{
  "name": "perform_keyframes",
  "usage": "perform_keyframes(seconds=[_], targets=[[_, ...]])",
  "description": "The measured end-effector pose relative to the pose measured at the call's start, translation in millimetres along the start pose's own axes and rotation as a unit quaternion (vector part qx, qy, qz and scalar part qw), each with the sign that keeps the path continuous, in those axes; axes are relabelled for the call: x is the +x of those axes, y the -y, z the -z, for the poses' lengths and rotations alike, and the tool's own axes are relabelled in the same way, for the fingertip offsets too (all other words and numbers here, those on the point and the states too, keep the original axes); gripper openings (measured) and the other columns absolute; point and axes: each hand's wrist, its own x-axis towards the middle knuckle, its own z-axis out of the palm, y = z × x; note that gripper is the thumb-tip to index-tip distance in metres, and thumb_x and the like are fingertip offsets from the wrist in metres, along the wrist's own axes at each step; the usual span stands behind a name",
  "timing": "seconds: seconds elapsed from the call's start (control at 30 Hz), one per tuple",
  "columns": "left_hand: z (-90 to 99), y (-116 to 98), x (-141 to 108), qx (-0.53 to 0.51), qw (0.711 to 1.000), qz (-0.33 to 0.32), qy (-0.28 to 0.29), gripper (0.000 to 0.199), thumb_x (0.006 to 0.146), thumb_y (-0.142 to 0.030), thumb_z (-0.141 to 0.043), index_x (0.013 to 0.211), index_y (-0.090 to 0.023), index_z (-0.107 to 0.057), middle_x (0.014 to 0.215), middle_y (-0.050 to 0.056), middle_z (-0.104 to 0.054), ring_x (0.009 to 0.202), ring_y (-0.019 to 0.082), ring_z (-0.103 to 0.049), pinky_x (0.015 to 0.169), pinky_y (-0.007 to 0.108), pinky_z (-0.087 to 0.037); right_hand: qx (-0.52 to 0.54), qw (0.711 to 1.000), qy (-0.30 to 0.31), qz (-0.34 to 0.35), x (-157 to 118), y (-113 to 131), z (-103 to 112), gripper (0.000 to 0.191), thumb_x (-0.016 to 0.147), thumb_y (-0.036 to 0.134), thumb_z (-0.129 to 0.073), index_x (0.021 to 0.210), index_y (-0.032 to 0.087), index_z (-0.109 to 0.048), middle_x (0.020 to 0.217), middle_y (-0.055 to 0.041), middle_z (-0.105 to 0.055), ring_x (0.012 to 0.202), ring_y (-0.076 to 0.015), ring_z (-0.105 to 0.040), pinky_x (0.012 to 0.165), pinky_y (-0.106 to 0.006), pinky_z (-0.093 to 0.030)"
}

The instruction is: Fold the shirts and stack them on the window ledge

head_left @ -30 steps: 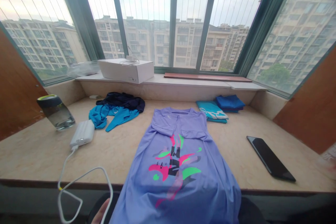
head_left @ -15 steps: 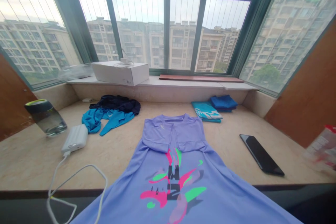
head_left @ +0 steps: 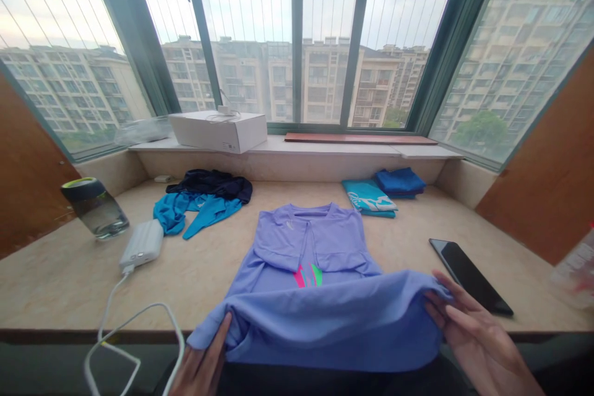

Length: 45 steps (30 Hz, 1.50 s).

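Observation:
A lavender T-shirt (head_left: 334, 325) lies on the stone counter with its collar toward the window and both sleeves turned inward over the chest. Its lower part is lifted and folded up at the counter's front edge, covering most of the pink and green print. At the lower left, my left hand (head_left: 204, 352) is closed on one corner of the raised cloth, its thumb hidden. My right hand (head_left: 468, 322) pinches the opposite corner, a little higher, close to a black phone (head_left: 471, 275) on the counter.
Left on the counter (head_left: 399, 241) stand a water bottle (head_left: 95, 207) and a white power bank (head_left: 143, 242) with a looping cable (head_left: 134, 315). Crumpled blue and navy clothes (head_left: 208, 189) lie behind them. Folded blue clothes (head_left: 371, 195) sit back right. A white box (head_left: 218, 132) rests on the sill.
Both hands have come into view holding the shirt's lower part. The hem, earlier hanging toward me past the counter edge, is now raised and folded over the print. The view has shifted slightly.

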Motion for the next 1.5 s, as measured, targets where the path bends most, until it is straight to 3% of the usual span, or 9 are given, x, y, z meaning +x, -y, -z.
perform_keyframes(seconds=[0.2, 0.33, 0.47, 0.57, 0.67, 0.87, 1.03, 1.33, 1.5], targets=[[-8.8, 3, 40, 0.003, 0.998, 0.053, -0.026, 0.044, 0.097, -0.02, -0.045, 0.136, -0.029, -0.063, 0.112, 0.005, -0.072, 0.099, 0.022, -0.073, 0.091, 0.029, -0.058, -0.162, 0.98, 0.116, -0.015, 43, 0, -27, 0.061, 0.072, 0.043, -0.083, 0.128, 0.024, -0.067, 0.116, -0.0109, -0.076, 0.11, -0.0303, -0.07, 0.095, -0.041, -0.058], [1.5, 0, 78, -0.092, 0.988, 0.12, -0.008, 0.029, 0.094, -0.037, -0.049, 0.104, -0.023, -0.072, 0.099, 0.006, -0.074, 0.092, 0.024, -0.072, 0.081, 0.03, -0.058, -0.306, 0.946, 0.106, 0.002, 60, 0, -22, 0.048, 0.074, 0.051, -0.076, 0.112, 0.021, -0.073, 0.077, -0.0056, -0.077, 0.07, -0.0254, -0.073, 0.062, -0.033, -0.059], [12.6, 5, 111, -0.073, 0.977, 0.194, 0.053, 0.033, 0.086, -0.05, -0.055, 0.074, -0.021, -0.068, 0.064, 0.0, -0.066, 0.06, 0.018, -0.064, 0.061, 0.026, -0.05, -0.385, 0.92, 0.068, 0.027, 65, 15, -15, 0.047, 0.081, 0.063, -0.064, 0.099, 0.02, -0.076, 0.054, 0.0003, -0.065, 0.038, -0.0156, -0.052, 0.039, -0.027, -0.041], [15.5, 14, 135, -0.066, 0.971, 0.214, 0.086, 0.039, 0.085, -0.052, -0.051, 0.066, -0.021, -0.067, 0.062, 0.001, -0.066, 0.056, 0.018, -0.063, 0.058, 0.027, -0.048, -0.424, 0.903, 0.039, 0.065, 77, 31, -12, 0.049, 0.082, 0.066, -0.062, 0.093, 0.02, -0.078, 0.059, -0.0019, -0.067, 0.051, -0.0191, -0.061, 0.046, -0.027, -0.045], [9.2, 24, 160, -0.08, 0.968, 0.23, 0.062, 0.042, 0.084, -0.052, -0.048, 0.067, -0.02, -0.069, 0.091, 0.009, -0.074, 0.075, 0.023, -0.07, 0.066, 0.03, -0.053, -0.436, 0.893, 0.015, 0.109, 101, 37, -14, 0.049, 0.08, 0.068, -0.064, 0.088, 0.021, -0.079, 0.08, -0.0058, -0.076, 0.076, -0.0261, -0.069, 0.062, -0.03, -0.053], [-27.9, 44, 189, -0.207, 0.915, 0.344, 0.041, 0.046, 0.08, -0.058, -0.055, 0.092, -0.018, -0.074, 0.084, 0.007, -0.076, 0.091, 0.031, -0.07, 0.078, 0.036, -0.055, -0.248, 0.963, 0.094, 0.039, 146, 20, -29, 0.054, 0.072, 0.066, -0.077, 0.099, 0.02, -0.073, 0.091, -0.0082, -0.077, 0.084, -0.0266, -0.071, 0.075, -0.035, -0.056], [-40.6, 48, 193, -0.252, 0.889, 0.382, 0.001, 0.047, 0.073, -0.062, -0.064, 0.088, -0.018, -0.073, 0.08, 0.006, -0.074, 0.093, 0.032, -0.068, 0.079, 0.036, -0.054, -0.15, 0.985, 0.078, 0.047, 155, 8, -33, 0.062, 0.068, 0.053, -0.088, 0.115, 0.024, -0.062, 0.097, -0.004, -0.073, 0.085, -0.0222, -0.07, 0.073, -0.032, -0.056], [-37.8, 55, 191, -0.252, 0.884, 0.393, -0.011, 0.042, 0.075, -0.059, -0.063, 0.087, -0.019, -0.069, 0.08, 0.002, -0.071, 0.086, 0.026, -0.065, 0.076, 0.031, -0.051, -0.265, 0.935, 0.234, 0.023, 151, 7, -22, 0.057, 0.074, 0.046, -0.083, 0.121, 0.018, -0.068, 0.09, -0.004, -0.072, 0.079, -0.0187, -0.067, 0.075, -0.032, -0.054], [-40.0, 61, 190, -0.246, 0.892, 0.38, -0.007, 0.039, 0.077, -0.056, -0.061, 0.088, -0.02, -0.07, 0.077, 0.001, -0.07, 0.081, 0.024, -0.064, 0.072, 0.029, -0.049, -0.372, 0.893, 0.23, 0.104, 150, 7, -28, 0.039, 0.083, 0.044, -0.072, 0.114, 0.021, -0.072, 0.1, -0.0068, -0.072, 0.083, -0.02, -0.066, 0.072, -0.032, -0.053]])
